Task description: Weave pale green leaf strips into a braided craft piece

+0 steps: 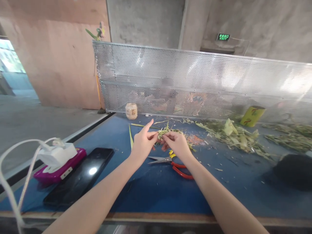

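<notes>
Over the middle of the blue table, my left hand (144, 140) pinches a small bunch of green plant pieces (162, 132) from the left, its index finger raised. My right hand (177, 143) closes on the same bunch from the right, thumb and fingertips together. Whether the bunch is woven or loose, I cannot tell. Scissors with red handles (180, 172) lie slightly spread just below my hands, blades pointing left, and my right forearm covers part of the handles. A small yellow item (172, 154) lies by the scissors' pivot. Long green leaf strips (131, 136) rest left of my left hand.
A black phone (80, 175) and a magenta power strip (60, 169) with a white plug and cables lie at left. A tub-like jar (131, 111) stands by the perforated metal screen (151, 71). Dried leaves (240, 138) and a yellow-green can (252, 116) are at right, beyond a dark object (294, 170).
</notes>
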`<state>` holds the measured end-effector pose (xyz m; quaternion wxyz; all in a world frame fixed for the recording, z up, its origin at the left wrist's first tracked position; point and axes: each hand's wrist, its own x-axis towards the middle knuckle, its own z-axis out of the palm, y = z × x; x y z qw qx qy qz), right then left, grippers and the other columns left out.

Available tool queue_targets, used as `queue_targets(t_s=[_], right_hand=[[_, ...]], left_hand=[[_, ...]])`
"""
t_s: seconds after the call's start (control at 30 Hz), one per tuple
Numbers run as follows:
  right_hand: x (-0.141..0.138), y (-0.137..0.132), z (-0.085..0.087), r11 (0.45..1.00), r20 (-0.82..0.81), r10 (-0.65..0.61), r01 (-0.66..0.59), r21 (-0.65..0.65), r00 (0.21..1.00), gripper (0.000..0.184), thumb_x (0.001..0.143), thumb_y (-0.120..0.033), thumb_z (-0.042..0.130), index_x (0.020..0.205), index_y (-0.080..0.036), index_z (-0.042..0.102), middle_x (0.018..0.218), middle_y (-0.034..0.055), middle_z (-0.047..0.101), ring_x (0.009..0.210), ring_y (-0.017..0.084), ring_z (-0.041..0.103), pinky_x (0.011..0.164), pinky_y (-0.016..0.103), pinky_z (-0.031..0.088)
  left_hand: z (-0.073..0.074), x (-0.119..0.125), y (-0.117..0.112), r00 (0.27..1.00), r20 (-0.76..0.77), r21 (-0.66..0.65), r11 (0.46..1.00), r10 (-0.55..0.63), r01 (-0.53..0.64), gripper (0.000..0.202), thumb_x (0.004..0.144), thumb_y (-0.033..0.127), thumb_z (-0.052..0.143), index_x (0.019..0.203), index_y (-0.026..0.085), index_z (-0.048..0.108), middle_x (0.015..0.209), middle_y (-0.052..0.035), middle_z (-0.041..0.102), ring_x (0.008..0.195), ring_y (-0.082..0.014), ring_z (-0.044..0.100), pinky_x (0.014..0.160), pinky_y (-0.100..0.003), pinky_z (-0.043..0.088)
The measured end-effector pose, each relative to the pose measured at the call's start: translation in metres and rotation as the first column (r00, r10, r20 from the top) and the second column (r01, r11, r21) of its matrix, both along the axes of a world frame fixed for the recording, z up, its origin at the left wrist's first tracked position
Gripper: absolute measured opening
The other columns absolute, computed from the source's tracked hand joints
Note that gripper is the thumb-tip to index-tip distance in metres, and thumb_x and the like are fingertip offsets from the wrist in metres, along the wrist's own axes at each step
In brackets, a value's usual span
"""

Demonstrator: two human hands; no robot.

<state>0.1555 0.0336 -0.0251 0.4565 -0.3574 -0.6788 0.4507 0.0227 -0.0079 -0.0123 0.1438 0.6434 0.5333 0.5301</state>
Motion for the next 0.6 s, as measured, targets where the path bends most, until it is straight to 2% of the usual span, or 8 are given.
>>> queue_targets(t_s=[0.17, 0.37, 0.47, 0.6], right_hand=[[0.0015, 0.0025, 0.0034, 0.995, -0.099, 0.057, -0.065, -0.08, 0.993, 0.018, 0.07, -0.031, 0.053, 0.062, -0.015, 0.052, 0.053, -0.0013, 0.057, 0.038, 0.008, 0.052, 0.039, 0.02, 0.045], [0.0033, 0.0024, 0.0052, 0.994, -0.138, 0.048, -0.061, -0.089, 0.989, 0.017, 0.069, -0.031, 0.053, 0.063, -0.015, 0.051, 0.052, -0.002, 0.056, 0.036, 0.007, 0.049, 0.037, 0.019, 0.041], [0.0041, 0.0001, 0.0051, 1.0, -0.094, 0.021, -0.019, 0.019, 0.995, 0.017, 0.071, -0.032, 0.051, 0.065, -0.015, 0.052, 0.052, -0.0023, 0.055, 0.036, 0.007, 0.048, 0.038, 0.019, 0.04], [0.006, -0.0032, 0.0046, 0.976, 0.006, -0.012, 0.011, 0.216, 1.0, 0.016, 0.075, -0.032, 0.048, 0.073, -0.017, 0.055, 0.055, -0.0021, 0.054, 0.04, 0.007, 0.047, 0.042, 0.019, 0.04]], left_hand=[[0.0004, -0.0001, 0.0009, 1.0, -0.02, 0.008, 1.0, 0.004, -0.004, 0.054, 0.075, 0.023, 0.048, 0.128, 0.021, 0.037, 0.079, 0.0, 0.071, 0.034, -0.0072, 0.05, 0.048, -0.023, 0.048], [0.0018, 0.0, -0.0001, 1.0, 0.015, 0.0, 1.0, 0.006, -0.006, 0.053, 0.074, 0.024, 0.051, 0.126, 0.02, 0.041, 0.08, -0.0018, 0.071, 0.034, -0.0082, 0.051, 0.047, -0.024, 0.048], [0.0017, 0.0007, -0.0002, 0.999, 0.051, -0.006, 1.0, 0.002, -0.001, 0.053, 0.073, 0.024, 0.052, 0.125, 0.021, 0.042, 0.079, -0.0018, 0.071, 0.034, -0.0086, 0.051, 0.046, -0.024, 0.047], [0.0026, 0.0006, -0.0005, 0.998, 0.067, -0.025, 1.0, 0.001, 0.001, 0.053, 0.073, 0.023, 0.051, 0.125, 0.02, 0.042, 0.077, -0.0018, 0.071, 0.036, -0.0093, 0.053, 0.045, -0.024, 0.047]])
